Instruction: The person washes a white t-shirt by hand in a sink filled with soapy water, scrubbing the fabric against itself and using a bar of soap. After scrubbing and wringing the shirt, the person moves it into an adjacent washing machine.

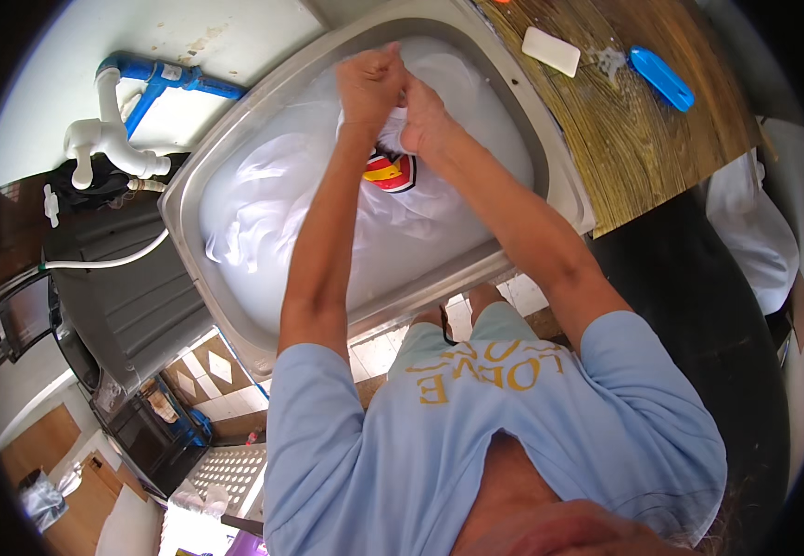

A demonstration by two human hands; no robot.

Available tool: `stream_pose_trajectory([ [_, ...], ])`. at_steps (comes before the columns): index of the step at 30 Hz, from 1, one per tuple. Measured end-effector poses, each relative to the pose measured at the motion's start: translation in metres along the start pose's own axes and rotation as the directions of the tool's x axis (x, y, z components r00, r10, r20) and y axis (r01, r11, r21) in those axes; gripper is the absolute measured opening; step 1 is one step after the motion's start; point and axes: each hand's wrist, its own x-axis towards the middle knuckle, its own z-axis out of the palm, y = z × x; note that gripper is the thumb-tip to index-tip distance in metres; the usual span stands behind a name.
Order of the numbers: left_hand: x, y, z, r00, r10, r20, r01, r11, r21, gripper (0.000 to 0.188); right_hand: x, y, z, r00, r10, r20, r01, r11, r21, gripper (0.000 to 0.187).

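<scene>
A white garment (267, 199) with a red and yellow printed emblem lies partly sunk in cloudy water inside a metal sink (559, 157). Over the far side of the sink, my left hand (369, 88) is closed in a fist around a bunched part of the garment. Close against it, my right hand (425, 119) is also closed on the white fabric, slightly nearer and to the right. Some of the bunched cloth shows between the two hands, just above the emblem. The fingertips are partly hidden.
On the wooden board (638, 139) at the right lie a white soap bar (551, 52), some suds and a blue brush-like object (661, 79). A white faucet (110, 144) on blue piping juts out at the left. White cloth (754, 232) hangs at far right.
</scene>
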Motion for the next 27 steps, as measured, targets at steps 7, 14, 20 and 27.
stream_pose_trajectory([
  [7, -0.034, 0.014, -0.041, 0.928, 0.271, -0.257, -0.338, 0.902, -0.268, 0.026, -0.043, -0.039, 0.062, 0.922, 0.165, -0.351, -0.126, 0.983, 0.130, 0.035],
  [14, -0.023, 0.027, -0.123, 0.983, -0.181, 0.023, 0.157, 0.772, -0.616, 0.051, -0.004, -0.047, 0.015, 0.977, 0.133, -0.167, -0.057, 0.916, 0.398, 0.039],
  [20, -0.029, 0.010, -0.149, 0.959, -0.043, 0.280, 0.205, 0.789, -0.579, 0.039, -0.012, -0.048, 0.027, 0.987, 0.121, -0.109, -0.072, 0.924, 0.376, 0.040],
  [27, -0.030, 0.066, -0.117, 0.872, 0.487, 0.056, -0.477, 0.868, -0.138, 0.014, -0.014, -0.029, 0.029, 0.967, 0.176, -0.183, -0.146, 0.975, 0.169, 0.040],
])
